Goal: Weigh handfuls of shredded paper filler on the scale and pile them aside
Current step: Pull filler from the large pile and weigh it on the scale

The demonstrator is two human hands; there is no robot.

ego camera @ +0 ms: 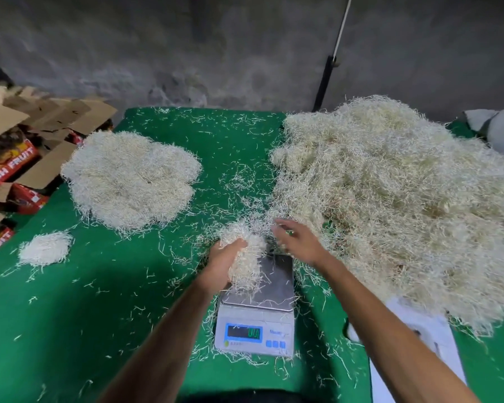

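A white digital scale (256,324) with a steel platform stands on the green table (99,301) in front of me. My left hand (220,264) grips a handful of pale shredded paper filler (245,257) just above the platform's left side. Beyond the scale, my right hand (296,239) reaches with spread fingers toward the edge of the big loose heap of filler (390,199) on the right. A flat pile of filler (128,178) lies at the left, with a small pile (44,248) nearer me.
Cardboard fruit boxes (15,164) are stacked off the table's left edge. A white sheet (419,338) lies under the big heap at the right front. Loose shreds are scattered over the green cloth. A grey wall stands behind.
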